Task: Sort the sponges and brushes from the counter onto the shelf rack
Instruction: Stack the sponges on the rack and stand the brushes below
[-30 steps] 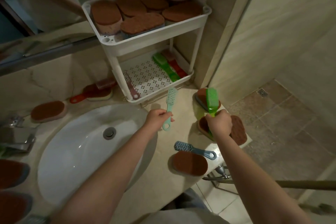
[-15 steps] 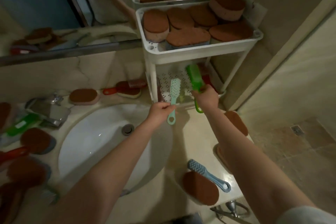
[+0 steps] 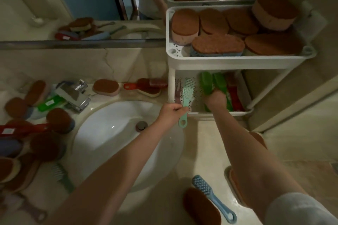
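Gripping green brush (image 3: 205,83): right hand (image 3: 214,99) (inside lower tier (image 3: 219,113)) | left hand (image 3: 170,113) pinches mint brush (image 3: 187,91)

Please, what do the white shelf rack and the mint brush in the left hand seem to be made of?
The shelf rack looks like moulded white plastic, matte: rounded rims, perforated floor. The mint brush in the left hand also looks like plastic, smooth, one colour throughout, with a moulded hanging loop. Sight alone cannot confirm.

Sponges (image 3: 217,45) on rack (image 3: 237,60) upper tier, brushes (image 3: 219,84) below.
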